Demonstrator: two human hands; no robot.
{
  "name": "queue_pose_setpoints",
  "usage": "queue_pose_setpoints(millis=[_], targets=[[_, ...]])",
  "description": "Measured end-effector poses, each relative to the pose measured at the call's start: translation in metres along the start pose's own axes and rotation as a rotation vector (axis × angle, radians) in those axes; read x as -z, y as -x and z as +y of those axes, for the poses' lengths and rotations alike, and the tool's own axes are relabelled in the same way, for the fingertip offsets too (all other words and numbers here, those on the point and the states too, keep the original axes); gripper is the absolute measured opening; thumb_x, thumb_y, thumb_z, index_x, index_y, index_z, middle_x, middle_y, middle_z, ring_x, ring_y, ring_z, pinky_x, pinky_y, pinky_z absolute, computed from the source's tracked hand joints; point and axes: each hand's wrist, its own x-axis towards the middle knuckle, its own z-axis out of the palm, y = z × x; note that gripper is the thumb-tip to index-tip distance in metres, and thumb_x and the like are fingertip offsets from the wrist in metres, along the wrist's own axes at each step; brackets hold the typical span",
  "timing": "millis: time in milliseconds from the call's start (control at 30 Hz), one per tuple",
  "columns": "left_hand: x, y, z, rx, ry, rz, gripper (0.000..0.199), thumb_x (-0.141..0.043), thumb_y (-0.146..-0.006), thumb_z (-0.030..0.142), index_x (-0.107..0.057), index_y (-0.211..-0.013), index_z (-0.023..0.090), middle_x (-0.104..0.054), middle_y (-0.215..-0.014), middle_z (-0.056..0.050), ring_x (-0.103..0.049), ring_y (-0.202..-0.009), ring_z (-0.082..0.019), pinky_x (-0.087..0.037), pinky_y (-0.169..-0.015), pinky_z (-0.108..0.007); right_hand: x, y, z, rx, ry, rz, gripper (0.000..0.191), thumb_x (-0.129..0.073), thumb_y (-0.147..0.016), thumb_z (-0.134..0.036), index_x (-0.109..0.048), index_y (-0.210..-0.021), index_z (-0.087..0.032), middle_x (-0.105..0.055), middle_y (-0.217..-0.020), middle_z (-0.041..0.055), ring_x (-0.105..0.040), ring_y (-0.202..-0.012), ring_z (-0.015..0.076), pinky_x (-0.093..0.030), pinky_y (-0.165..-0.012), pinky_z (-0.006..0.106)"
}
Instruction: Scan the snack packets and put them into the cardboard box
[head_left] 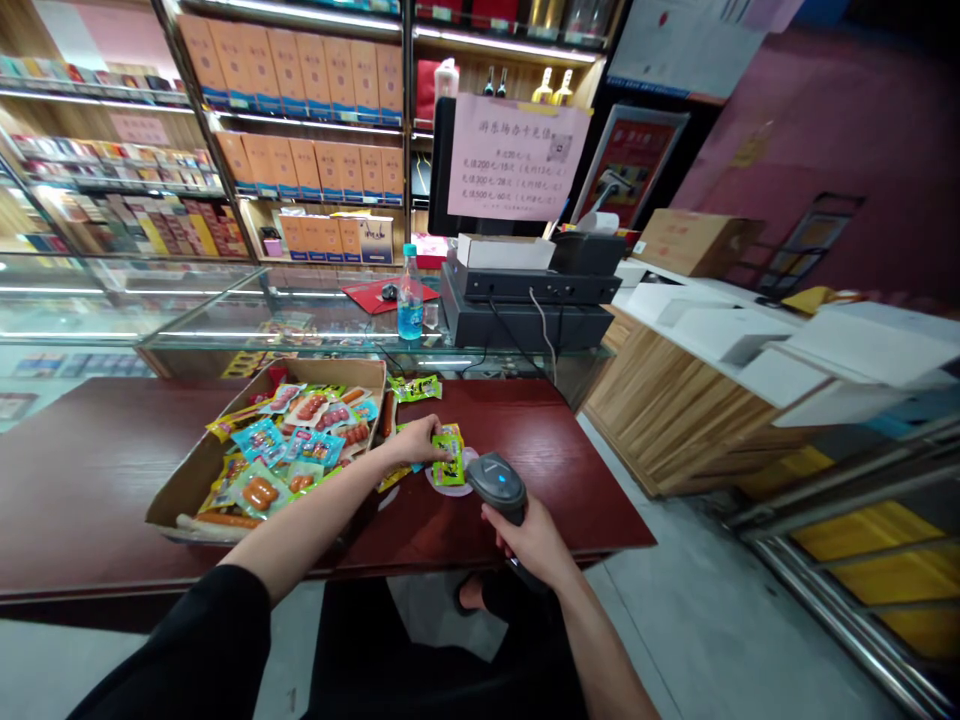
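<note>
My left hand (417, 441) pinches the edge of a small green and yellow snack packet (448, 462) above the dark red table. In my right hand (534, 535) is a grey barcode scanner (498, 484) with a blue light on top, its head close to the packet's right side. A pale round shape on the tabletop shows partly beneath the packet. More packets lie just behind and left of my left hand, one a green snack packet (416, 388). To the left, an open cardboard box (174, 503) is filled with several wrapped sausages and snack packets (260, 491).
Behind the table (577, 470) is a glass counter with a blue drink bottle (410, 300), a red mat and a black cash drawer (525, 322) beneath a monitor carrying a paper sign (517, 155). Shelves of orange boxes (322, 75) line the back. A wooden cabinet (675, 400) stands right.
</note>
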Motion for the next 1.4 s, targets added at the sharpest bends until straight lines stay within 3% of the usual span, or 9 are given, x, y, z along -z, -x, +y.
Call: queue_pose_setpoints(millis=[200, 400, 500, 633, 967, 1100, 1233, 1333, 1400], targets=[[-0.003, -0.003, 0.000, -0.033, 0.384, 0.114, 0.048, -0.078, -0.060, 0.025, -0.056, -0.102, 0.018, -0.062, -0.081, 0.002, -0.058, -0.069, -0.012, -0.046, -0.062, -0.022, 0.000, 0.002, -0.006, -0.019, -0.008, 0.008, 0.033, -0.063, -0.078, -0.047, -0.059, -0.089, -0.016, -0.059, -0.051, -0.0026, -0.053, -0.038, 0.0122, -0.040, -0.037, 0.021], [-0.004, -0.004, 0.005, 0.032, 0.595, -0.017, 0.054, -0.079, -0.060, 0.021, -0.058, -0.108, 0.013, -0.067, -0.080, -0.002, -0.063, -0.069, -0.013, -0.050, -0.063, -0.023, 0.000, 0.002, -0.008, -0.006, -0.016, 0.008, 0.033, -0.062, -0.079, -0.046, -0.058, -0.090, -0.016, -0.061, -0.054, -0.0011, -0.052, -0.038, 0.0119, -0.041, -0.037, 0.021], [-0.003, -0.004, 0.006, 0.048, 0.638, -0.047, 0.046, -0.080, -0.058, 0.022, -0.064, -0.100, 0.011, -0.071, -0.081, -0.005, -0.066, -0.071, -0.016, -0.052, -0.066, -0.026, 0.000, 0.003, -0.008, -0.001, -0.014, 0.010, 0.032, -0.062, -0.079, -0.046, -0.058, -0.088, -0.016, -0.060, -0.052, -0.0014, -0.052, -0.038, 0.0119, -0.041, -0.037, 0.021], [0.002, -0.001, 0.010, -0.056, 0.696, -0.144, 0.035, -0.071, -0.065, 0.022, -0.070, -0.098, 0.010, -0.074, -0.089, -0.007, -0.069, -0.085, -0.020, -0.053, -0.078, -0.030, 0.001, 0.004, -0.009, -0.003, -0.018, 0.019, 0.032, -0.063, -0.078, -0.046, -0.058, -0.088, -0.016, -0.062, -0.055, 0.0001, -0.052, -0.039, 0.0118, -0.040, -0.036, 0.021], [0.005, -0.002, 0.008, 0.000, 0.610, -0.099, 0.062, -0.081, -0.059, 0.034, -0.067, -0.115, 0.010, -0.074, -0.090, -0.009, -0.068, -0.078, -0.018, -0.054, -0.071, -0.028, 0.001, 0.003, -0.006, -0.001, -0.025, 0.019, 0.034, -0.062, -0.080, -0.048, -0.058, -0.091, -0.016, -0.064, -0.060, 0.0009, -0.054, -0.041, 0.0118, -0.041, -0.038, 0.021], [0.043, 0.003, 0.008, -0.049, 0.467, 0.040, 0.062, -0.077, -0.065, 0.035, -0.065, -0.121, 0.011, -0.070, -0.075, -0.002, -0.063, -0.067, -0.014, -0.049, -0.063, -0.023, 0.001, -0.001, -0.003, 0.001, -0.018, 0.003, 0.036, -0.062, -0.079, -0.050, -0.058, -0.090, -0.016, -0.060, -0.054, -0.0017, -0.051, -0.038, 0.0112, -0.039, -0.037, 0.020], [0.119, 0.028, -0.006, -0.020, 0.284, 0.247, 0.064, -0.074, -0.066, 0.040, -0.064, -0.124, 0.012, -0.064, -0.065, 0.002, -0.058, -0.059, -0.012, -0.046, -0.058, -0.022, -0.003, -0.011, -0.003, 0.014, 0.008, -0.031, 0.039, -0.062, -0.077, -0.053, -0.060, -0.087, -0.015, -0.057, -0.049, -0.0024, -0.051, -0.038, 0.0123, -0.038, -0.037, 0.022], [0.176, 0.062, -0.027, 0.099, 0.123, 0.434, 0.059, -0.073, -0.066, 0.041, -0.066, -0.120, 0.015, -0.069, -0.074, -0.001, -0.063, -0.067, -0.015, -0.049, -0.065, -0.024, -0.008, -0.020, -0.005, 0.048, 0.004, -0.065, 0.039, -0.062, -0.076, -0.053, -0.060, -0.085, -0.015, -0.060, -0.052, -0.0007, -0.052, -0.039, 0.0128, -0.040, -0.039, 0.023], [0.200, 0.085, -0.041, 0.178, -0.022, 0.553, 0.053, -0.072, -0.068, 0.039, -0.068, -0.117, 0.017, -0.073, -0.085, -0.004, -0.067, -0.076, -0.017, -0.051, -0.074, -0.026, -0.012, -0.023, -0.004, 0.054, -0.003, -0.093, 0.040, -0.062, -0.076, -0.054, -0.061, -0.085, -0.015, -0.060, -0.052, -0.0004, -0.052, -0.038, 0.0129, -0.040, -0.038, 0.024]])
